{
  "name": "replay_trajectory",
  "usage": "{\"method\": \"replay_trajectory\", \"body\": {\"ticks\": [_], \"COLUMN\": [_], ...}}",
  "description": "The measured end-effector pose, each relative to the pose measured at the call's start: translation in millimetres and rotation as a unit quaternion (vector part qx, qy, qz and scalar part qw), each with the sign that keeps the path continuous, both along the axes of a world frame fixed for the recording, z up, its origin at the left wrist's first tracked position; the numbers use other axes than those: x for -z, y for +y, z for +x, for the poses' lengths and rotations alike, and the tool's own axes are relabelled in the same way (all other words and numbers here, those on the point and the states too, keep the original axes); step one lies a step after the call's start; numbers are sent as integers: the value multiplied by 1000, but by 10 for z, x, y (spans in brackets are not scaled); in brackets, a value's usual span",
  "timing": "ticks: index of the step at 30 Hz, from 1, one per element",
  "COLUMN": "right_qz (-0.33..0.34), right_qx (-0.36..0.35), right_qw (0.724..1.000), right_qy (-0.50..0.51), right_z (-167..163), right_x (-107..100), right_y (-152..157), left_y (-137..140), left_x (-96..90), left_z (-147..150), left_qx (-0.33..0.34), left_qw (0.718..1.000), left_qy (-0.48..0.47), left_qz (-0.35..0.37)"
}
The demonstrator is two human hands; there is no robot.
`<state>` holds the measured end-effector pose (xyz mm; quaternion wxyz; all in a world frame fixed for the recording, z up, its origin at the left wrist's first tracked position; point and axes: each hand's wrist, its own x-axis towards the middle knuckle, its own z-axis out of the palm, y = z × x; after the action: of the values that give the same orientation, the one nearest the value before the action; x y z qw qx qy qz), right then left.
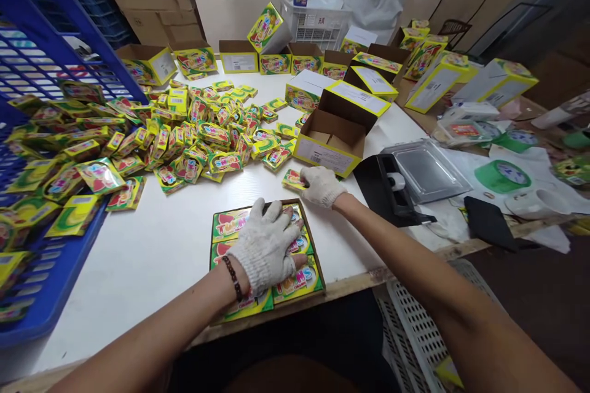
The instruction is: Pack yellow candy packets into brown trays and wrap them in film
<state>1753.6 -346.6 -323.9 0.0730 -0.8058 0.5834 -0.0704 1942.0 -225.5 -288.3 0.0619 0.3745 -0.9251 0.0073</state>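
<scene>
Packs of glossy yellow-green card lie heaped on the white worktop, w/ more in the blue crate at left & a flat layer in the shallow box at the near edge. Step in hand is prob filling/levelling that box: L hand rests palm down on its packs, grip released, fingers fanned. R hand is on a loose pack lying just in front of an open carton; can't tell if that grip is clenched on it or only touching. Next move prob calls for a pinch on the loose pack's edge, a lift & a short carry, w/ L palm keeping the layer flat; can't see if there's a gap under L hand. Materials: both gloves are off-white knit, ribbed at the cuff, bare fingertips showing on L hand; dark round-bead wristband below. Packs are thin, flat, sharp-cornered blocks, shiny print. Box rim is thin brown card; carton is stiffer, matte brown inside, white/yellow outside, flap up. Crate is slotted hard plastic. Clear moulded plastic tray & squat green tape roll sit at right.
</scene>
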Motion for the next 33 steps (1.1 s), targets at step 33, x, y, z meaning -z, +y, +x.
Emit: {"method": "replay_trajectory", "body": {"ticks": [33], "right_qz": [22], "right_qx": [-72], "right_qw": [887], "right_qy": [-456], "right_z": [-38], "right_x": [-62], "right_y": [1496], "left_y": [-819], "left_x": [-154], "left_z": [837], "left_qx": [-247], "left_qw": [950], "left_qy": [167], "left_qz": [-88]}}
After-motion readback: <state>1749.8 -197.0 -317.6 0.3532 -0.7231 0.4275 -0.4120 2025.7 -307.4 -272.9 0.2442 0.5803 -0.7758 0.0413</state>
